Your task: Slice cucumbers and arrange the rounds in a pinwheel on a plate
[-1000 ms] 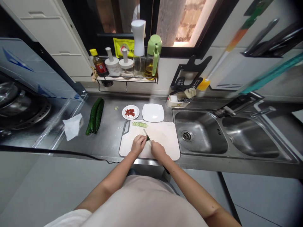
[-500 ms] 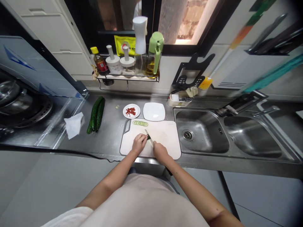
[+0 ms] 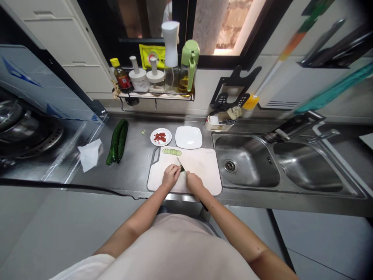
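My left hand (image 3: 171,175) is closed on a short piece of cucumber (image 3: 182,168) over the white cutting board (image 3: 204,167). In my right hand (image 3: 194,182) is the handle of a knife (image 3: 178,161), its narrow blade lying right against the cucumber piece and pointing up and to the left. Most of the cucumber is hidden by my fingers. An overlapping row of cucumber slices (image 3: 171,152) lies along the board's far left part. Behind the board stand a white plate with chopped red bits (image 3: 160,137) and a bare white square plate (image 3: 189,137).
Whole cucumbers (image 3: 117,142) and a white paper towel (image 3: 90,154) lie to the left, near the stove (image 3: 46,136). On the right is a double sink (image 3: 247,163) with a faucet. A condiment rack (image 3: 157,95) hangs above the counter.
My right hand and the knife have drawn slightly in toward the left hand. The view has shifted a little; the row of slices looks the same.
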